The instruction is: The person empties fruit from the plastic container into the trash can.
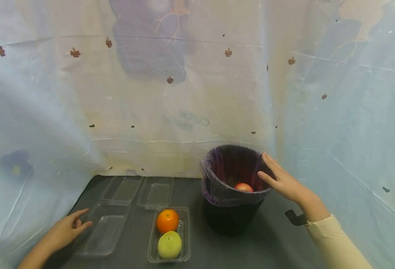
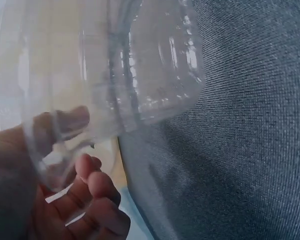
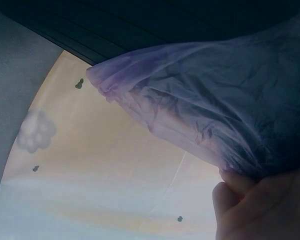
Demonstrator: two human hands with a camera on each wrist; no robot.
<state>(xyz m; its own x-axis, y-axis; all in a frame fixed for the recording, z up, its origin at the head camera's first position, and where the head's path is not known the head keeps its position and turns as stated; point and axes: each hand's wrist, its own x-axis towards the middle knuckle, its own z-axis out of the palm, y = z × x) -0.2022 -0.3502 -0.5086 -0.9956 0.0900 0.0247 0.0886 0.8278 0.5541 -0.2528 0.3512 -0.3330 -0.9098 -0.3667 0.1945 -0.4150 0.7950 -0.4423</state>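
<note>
My left hand [image 1: 64,231] is beside a clear plastic container [image 1: 107,233], thumb and forefinger apart near its left edge. In the left wrist view the plastic container [image 2: 160,60] partly covers the hand [image 2: 85,200]; whether the fingers touch it I cannot tell. My right hand [image 1: 286,183] reaches over the right rim of a black bin [image 1: 231,216], its fingers extended. A purple bag [image 1: 214,192] lines that bin, and a red apple [image 1: 244,187] shows inside. In the right wrist view my hand [image 3: 265,205] is against the liner's edge [image 3: 190,115].
Between the hands stands another clear container [image 1: 186,239] holding an orange [image 1: 167,221] and a yellow-green round fruit [image 1: 169,245]. Two more clear trays or lids [image 1: 123,189] lie behind on the dark table [image 1: 133,246]. Patterned plastic sheeting [image 1: 197,104] surrounds the table's back and sides.
</note>
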